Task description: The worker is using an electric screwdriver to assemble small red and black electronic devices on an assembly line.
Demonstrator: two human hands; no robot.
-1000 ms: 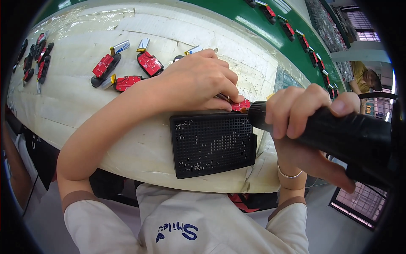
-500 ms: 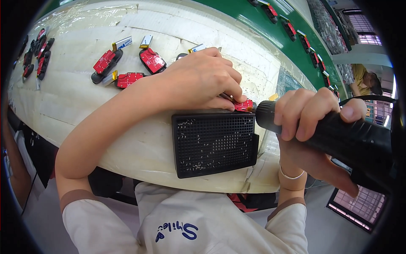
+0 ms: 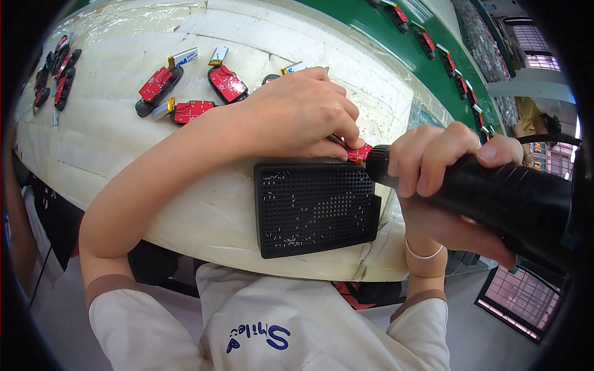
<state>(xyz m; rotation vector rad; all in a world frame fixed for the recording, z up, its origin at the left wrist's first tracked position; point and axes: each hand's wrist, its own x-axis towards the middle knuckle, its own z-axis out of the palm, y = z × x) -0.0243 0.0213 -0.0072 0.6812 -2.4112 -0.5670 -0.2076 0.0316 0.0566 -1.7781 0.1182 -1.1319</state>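
My left hand is closed on a small device with a red circuit board. The fingers hide most of its body, and only the board's right end shows beside the fingertips. My right hand grips a thick black electric screwdriver, fingers wrapped over the barrel. The ribbed nose of the screwdriver is at the board's right end, and its bit cannot be made out. Just in front of the device lies a black perforated screw tray. Small screws are scattered over it, with a block of them standing in its holes.
Beyond my left forearm lie several like devices with red boards and silver battery packs. More are clustered at the table's far left. A green surface at the back right carries a row of them. Another person is at the far right.
The screwdriver and my right hand have shifted slightly left, with the nose now closer to my left fingertips. My left hand keeps its hold on the device.
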